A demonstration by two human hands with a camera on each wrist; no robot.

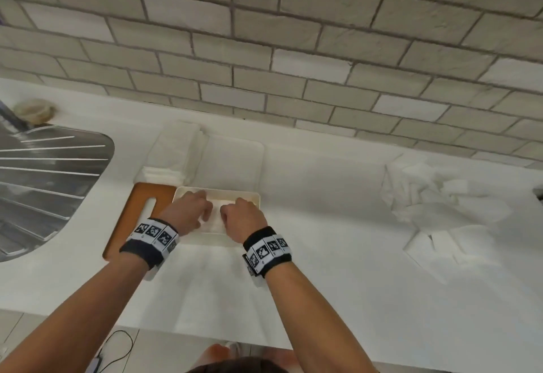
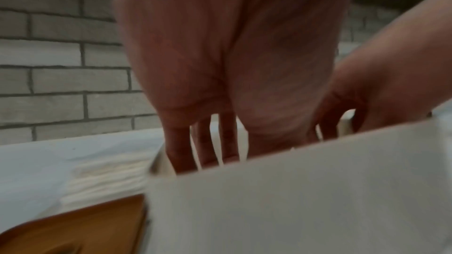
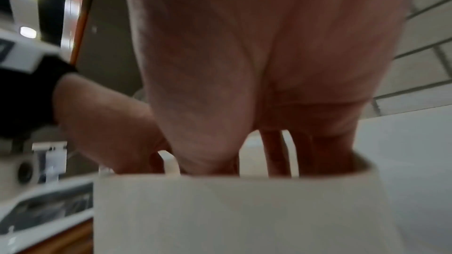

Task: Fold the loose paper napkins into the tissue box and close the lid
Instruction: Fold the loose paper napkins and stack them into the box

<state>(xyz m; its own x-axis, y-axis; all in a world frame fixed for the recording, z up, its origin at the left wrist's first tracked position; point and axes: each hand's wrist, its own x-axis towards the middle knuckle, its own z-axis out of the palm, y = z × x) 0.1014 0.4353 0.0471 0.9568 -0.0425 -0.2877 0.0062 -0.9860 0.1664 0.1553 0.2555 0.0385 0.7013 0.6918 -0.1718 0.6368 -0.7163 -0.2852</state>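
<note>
A cream tissue box (image 1: 218, 194) stands open on the white counter. Both hands reach into it from the near side. My left hand (image 1: 191, 211) and right hand (image 1: 242, 216) sit side by side over a white napkin (image 1: 216, 223) lying inside. In the left wrist view the fingers (image 2: 208, 142) point straight down behind the box wall (image 2: 293, 200). The right wrist view shows the same for the right fingers (image 3: 276, 154) behind the wall (image 3: 232, 210). The fingertips are hidden. A wooden lid (image 1: 138, 211) with a slot lies flat at the box's left.
A stack of folded napkins (image 1: 173, 152) lies behind the lid, next to a flat white rounded-corner piece (image 1: 235, 161). Loose crumpled napkins (image 1: 440, 205) are heaped at the right. A steel sink drainboard (image 1: 44, 181) fills the left. A brick wall (image 1: 293, 49) backs the counter.
</note>
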